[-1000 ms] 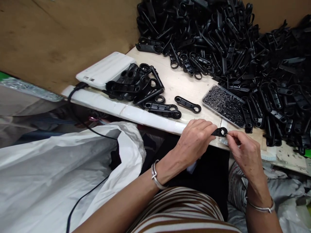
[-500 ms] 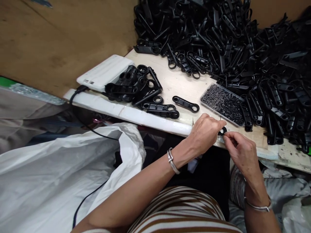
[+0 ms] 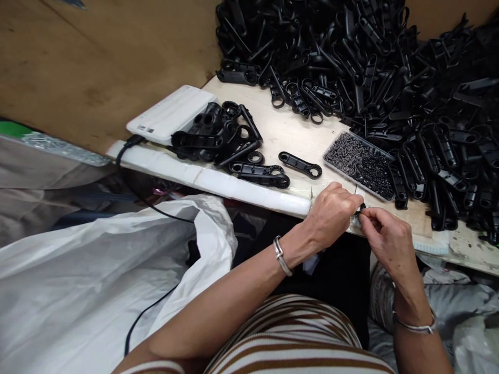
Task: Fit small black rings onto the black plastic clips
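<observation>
Held part (image 3: 360, 208): black plastic. Heaped parts (image 3: 351, 57): black plastic, smooth, mostly matt, glossy highlights on edges. Tray (image 3: 355, 181): clear, shiny plastic. Tabletop (image 3: 268, 123): pale wood look, scuffed near front. White box (image 3: 167, 112): smooth plastic look. Bag (image 3: 97, 259): creased, material unclear. Bracelets (image 3: 281, 255): polished silvery metal. Shirt (image 3: 296, 332): striped cloth. Wall panel (image 3: 117, 52): brown, matt, stained.

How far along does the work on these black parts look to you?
Possibly done: the small cluster beside the white device, though unconfirmed. In hand: one black part, gripped by the left hand, with the right hand at its ring end. Seemingly left: the large heap, far bigger than the cluster.
</observation>
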Motion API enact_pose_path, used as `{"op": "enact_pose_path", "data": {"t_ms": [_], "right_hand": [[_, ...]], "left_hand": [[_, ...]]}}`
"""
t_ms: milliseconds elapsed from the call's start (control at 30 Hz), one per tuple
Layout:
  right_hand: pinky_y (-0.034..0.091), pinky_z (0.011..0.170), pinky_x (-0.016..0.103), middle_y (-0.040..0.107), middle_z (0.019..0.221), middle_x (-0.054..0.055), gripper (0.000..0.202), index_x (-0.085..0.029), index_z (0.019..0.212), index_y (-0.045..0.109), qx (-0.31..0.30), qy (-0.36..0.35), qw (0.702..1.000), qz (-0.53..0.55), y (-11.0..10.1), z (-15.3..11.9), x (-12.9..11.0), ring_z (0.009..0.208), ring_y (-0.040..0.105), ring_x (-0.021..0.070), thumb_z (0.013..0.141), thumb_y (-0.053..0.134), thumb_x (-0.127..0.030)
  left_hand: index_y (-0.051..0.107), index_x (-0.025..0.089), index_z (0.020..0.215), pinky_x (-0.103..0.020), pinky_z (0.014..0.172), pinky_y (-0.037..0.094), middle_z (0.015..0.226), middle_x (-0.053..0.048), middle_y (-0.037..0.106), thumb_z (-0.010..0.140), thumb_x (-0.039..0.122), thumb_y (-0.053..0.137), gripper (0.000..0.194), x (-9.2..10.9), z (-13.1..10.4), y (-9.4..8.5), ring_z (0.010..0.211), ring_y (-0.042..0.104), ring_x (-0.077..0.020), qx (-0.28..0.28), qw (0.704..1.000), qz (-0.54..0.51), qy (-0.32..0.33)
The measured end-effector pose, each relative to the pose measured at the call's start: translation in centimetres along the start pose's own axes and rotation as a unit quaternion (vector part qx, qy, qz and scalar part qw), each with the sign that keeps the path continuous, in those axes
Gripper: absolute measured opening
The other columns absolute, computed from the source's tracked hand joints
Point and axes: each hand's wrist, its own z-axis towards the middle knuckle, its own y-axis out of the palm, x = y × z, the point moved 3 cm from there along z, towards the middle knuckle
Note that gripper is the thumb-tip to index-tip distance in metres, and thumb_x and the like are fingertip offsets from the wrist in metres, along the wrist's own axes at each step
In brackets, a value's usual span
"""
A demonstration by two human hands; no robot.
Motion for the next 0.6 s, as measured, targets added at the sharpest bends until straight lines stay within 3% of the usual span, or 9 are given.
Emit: {"op": "enact_pose_path", "data": {"t_ms": [267, 400, 500, 600], "right_hand": [[0.044, 0.061, 0.026, 0.064, 0.07, 0.001, 0.012, -0.019, 0.081, 0.062, -0.006, 0.005, 1.0, 0.005, 0.0, 0.0, 0.1, 0.06, 0.06, 0.0158, 0.088, 0.053, -0.021], [0.045, 0.061, 0.025, 0.065, 0.069, 0.001, 0.012, -0.018, 0.081, 0.064, -0.009, 0.015, 0.999, 0.033, -0.1, 0.0, 0.3, 0.058, 0.059, 0.0145, 0.087, 0.054, -0.02], [0.046, 0.06, 0.025, 0.066, 0.069, 0.0, 0.012, -0.017, 0.083, 0.066, -0.009, 0.041, 0.997, 0.071, -0.2, -0.1, 0.7, 0.055, 0.059, 0.0139, 0.087, 0.056, -0.023], [0.047, 0.06, 0.025, 0.066, 0.067, 0.0, 0.014, -0.017, 0.084, 0.067, -0.012, 0.071, 0.994, 0.087, 0.0, -0.2, 1.1, 0.055, 0.06, 0.0144, 0.087, 0.057, -0.027]], "left_hand": [[0.064, 0.013, 0.084, -0.031, 0.08, 0.042, 0.071, -0.003, 0.066, 0.089, 0.006, 0.045, 0.021, 0.2, -0.2, 0.3, 0.071, 0.062, -0.0172, 0.014, 1.0, -0.004, 0.005], [0.062, 0.012, 0.099, -0.032, 0.083, 0.042, 0.08, -0.003, 0.068, 0.093, 0.012, 0.05, 0.013, 0.1, -0.9, -1.0, 0.08, 0.065, -0.0171, -0.008, 0.999, -0.03, -0.024], [0.054, 0.012, 0.114, -0.033, 0.086, 0.044, 0.098, -0.007, 0.07, 0.091, 0.017, 0.057, 0.024, 0.1, -1.9, -2.2, 0.095, 0.065, -0.0199, -0.013, 0.999, -0.032, -0.039], [0.054, 0.014, 0.113, -0.032, 0.08, 0.046, 0.097, -0.006, 0.07, 0.089, 0.013, 0.058, 0.024, 0.1, -2.6, -2.4, 0.091, 0.066, -0.0206, -0.034, 0.998, -0.011, -0.046]]}}
